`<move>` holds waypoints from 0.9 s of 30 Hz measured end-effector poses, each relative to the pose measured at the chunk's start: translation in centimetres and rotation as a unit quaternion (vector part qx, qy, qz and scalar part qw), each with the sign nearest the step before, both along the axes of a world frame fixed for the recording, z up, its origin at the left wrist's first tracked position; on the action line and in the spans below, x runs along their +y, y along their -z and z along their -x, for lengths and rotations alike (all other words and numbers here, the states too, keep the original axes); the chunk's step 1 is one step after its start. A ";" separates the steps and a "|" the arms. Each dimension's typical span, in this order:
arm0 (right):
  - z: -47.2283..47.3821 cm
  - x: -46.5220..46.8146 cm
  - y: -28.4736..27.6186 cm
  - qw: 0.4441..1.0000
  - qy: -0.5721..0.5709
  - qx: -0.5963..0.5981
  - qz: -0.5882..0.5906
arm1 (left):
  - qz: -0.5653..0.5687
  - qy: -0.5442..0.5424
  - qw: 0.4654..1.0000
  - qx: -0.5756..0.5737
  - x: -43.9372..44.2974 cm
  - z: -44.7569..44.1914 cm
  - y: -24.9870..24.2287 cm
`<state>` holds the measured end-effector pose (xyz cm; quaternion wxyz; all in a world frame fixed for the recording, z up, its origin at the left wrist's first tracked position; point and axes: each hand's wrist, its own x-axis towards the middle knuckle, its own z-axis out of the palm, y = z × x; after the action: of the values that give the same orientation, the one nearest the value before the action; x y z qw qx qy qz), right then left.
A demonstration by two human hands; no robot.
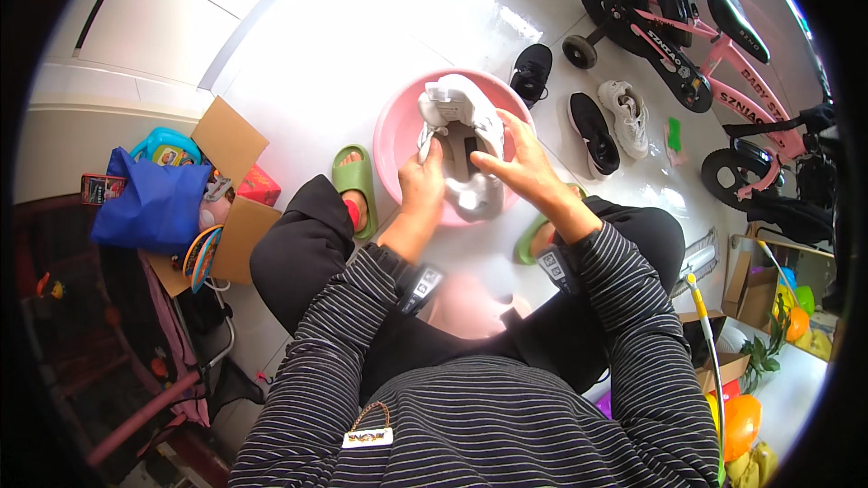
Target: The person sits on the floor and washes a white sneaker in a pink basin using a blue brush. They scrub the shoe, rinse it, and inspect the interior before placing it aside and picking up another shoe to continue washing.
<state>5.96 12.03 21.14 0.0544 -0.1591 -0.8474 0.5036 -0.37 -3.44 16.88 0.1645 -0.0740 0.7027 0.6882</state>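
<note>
A white shoe (485, 196) is held over a pink plastic basin (393, 149) on the floor, its opening facing up towards me. My left hand (422, 183) grips the shoe's left edge, with the thumb at the opening. On the other side, my right hand (522, 163) holds the right edge, fingers outside and thumb over the opening. Whether the basin contains water cannot be told. To the right of the basin lie a black shoe (531, 73), a second black shoe with a white sole (593, 135) and another white shoe (625, 118).
A pink child's bicycle (729, 61) stands at upper right, near a green brush-like item (673, 134). At left, a cardboard box (234, 230) holds toys beside a blue bag (156, 203). A mop (702, 261) and balloons (741, 420) are at lower right.
</note>
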 end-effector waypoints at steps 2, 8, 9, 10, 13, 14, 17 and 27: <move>0.0 -0.3 0.5 0.984 -0.005 -0.027 0.175 | 0.049 0.029 0.998 0.001 -0.1 -0.2 -0.1; -0.3 0.8 1.4 0.943 0.051 -0.069 0.322 | -0.001 0.081 0.996 -0.032 -0.6 -0.5 -1.2; -0.4 1.0 1.4 0.937 0.042 -0.063 0.341 | -0.027 0.087 0.994 -0.058 -0.7 -0.4 -1.4; -0.5 1.0 1.5 0.932 0.049 -0.054 0.356 | -0.044 0.108 0.991 -0.069 -0.6 -0.3 -1.7; -0.4 0.8 1.3 0.913 0.089 -0.044 0.396 | -0.093 0.144 0.983 -0.062 -0.4 0.1 -2.6; -0.4 0.8 1.2 0.907 0.106 -0.050 0.405 | -0.099 0.137 0.985 -0.043 -0.2 0.1 -2.9; -0.3 0.7 0.7 0.895 0.130 -0.074 0.419 | -0.092 0.142 0.983 -0.068 -0.4 0.4 -3.9; -0.6 0.0 -0.1 0.894 0.058 -0.024 0.444 | -0.232 0.170 0.953 -0.100 -0.3 0.4 -4.8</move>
<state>6.52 12.04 21.22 -0.0129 -0.2278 -0.5259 0.8194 -0.74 -3.74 21.64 0.3611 0.0179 0.5058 0.7832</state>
